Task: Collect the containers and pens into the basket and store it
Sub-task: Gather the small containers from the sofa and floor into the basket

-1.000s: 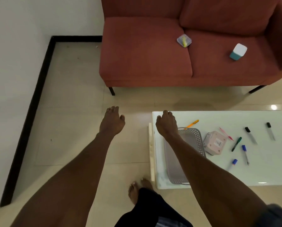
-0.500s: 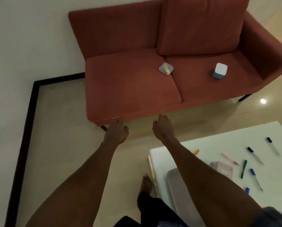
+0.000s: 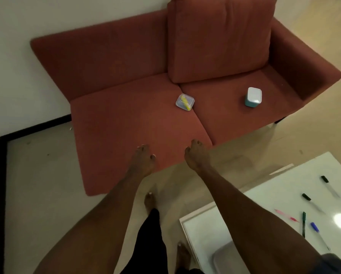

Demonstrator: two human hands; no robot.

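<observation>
A: Checking hands. Left hand (image 3: 144, 161) and right hand (image 3: 197, 157) both reach out over the front edge of the red fabric sofa (image 3: 126, 119), fingers loosely curled, holding nothing.

B: Containers?

A: Clear square plastic container (image 3: 185, 102) with something yellow inside, at the seat-cushion seam. White-lidded teal container (image 3: 253, 97) upright on the right cushion.

B: Pens?

A: Scattered on the white counter (image 3: 284, 186): black-capped markers (image 3: 308, 198), green pen (image 3: 304, 224), pink pen (image 3: 286, 215), blue-capped pen (image 3: 315, 228). Grey basket (image 3: 223, 258) at the counter's near end, mostly behind the right arm.

No legible text or labels.
</observation>
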